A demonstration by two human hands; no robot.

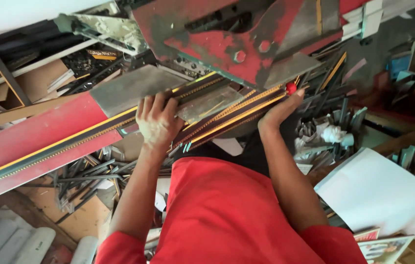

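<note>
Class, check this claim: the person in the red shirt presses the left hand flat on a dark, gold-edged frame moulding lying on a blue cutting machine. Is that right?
Not quite. The machine is red, not blue, as the head view shows. The rest stands: the left hand presses flat on the dark, gold-edged frame moulding, and the person wears a red shirt.
</note>
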